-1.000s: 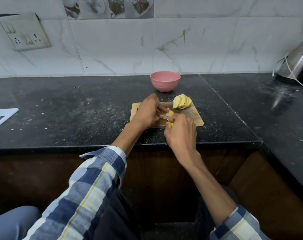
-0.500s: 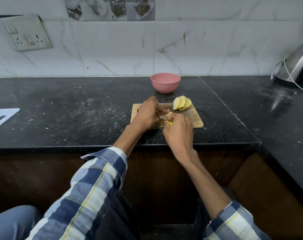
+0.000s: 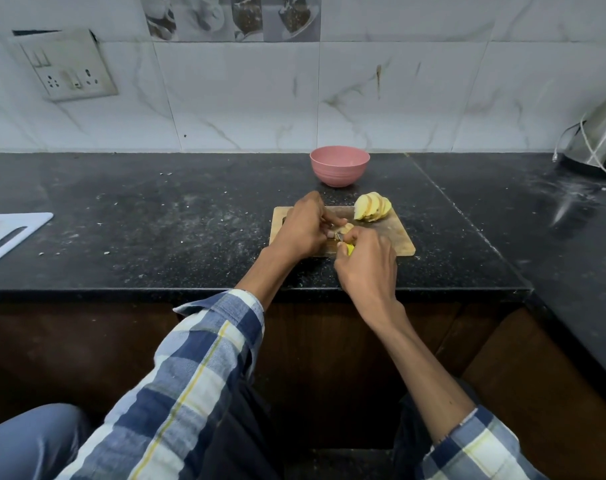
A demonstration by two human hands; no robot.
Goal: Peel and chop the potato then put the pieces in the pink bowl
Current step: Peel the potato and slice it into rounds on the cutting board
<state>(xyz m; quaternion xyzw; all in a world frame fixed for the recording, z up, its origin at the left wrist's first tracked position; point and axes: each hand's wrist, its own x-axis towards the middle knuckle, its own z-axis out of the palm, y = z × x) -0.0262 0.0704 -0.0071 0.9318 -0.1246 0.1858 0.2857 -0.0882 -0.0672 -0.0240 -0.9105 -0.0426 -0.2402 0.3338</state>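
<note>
Since the earlier frames little has shifted: both hands stay together over the one wooden cutting board (image 3: 398, 242), and the right hand has edged slightly toward the left.

Nearest, two plaid sleeves (image 3: 204, 368) lead up to the hands. The right hand (image 3: 369, 263), at 5 o'clock on the board, curls round a yellow-handled knife (image 3: 349, 249); only a sliver of handle and blade shows. The left hand (image 3: 303, 228), at 9 o'clock, pinches one small potato piece (image 3: 346, 228) against the board, fingertips meeting the blade.

At the board's 1 o'clock corner lies one fanned stack of potato slices (image 3: 372, 207); their count is too close to tell.

Beyond, at 12 o'clock from the board, one pink bowl (image 3: 339, 166) stands apart on the black counter (image 3: 156, 220); its inside is hidden.

Far at 9 o'clock lies one white board (image 3: 10, 233); at 2 o'clock, one steel kettle (image 3: 603, 136); at 10 o'clock on the wall, one socket plate (image 3: 67, 65).
</note>
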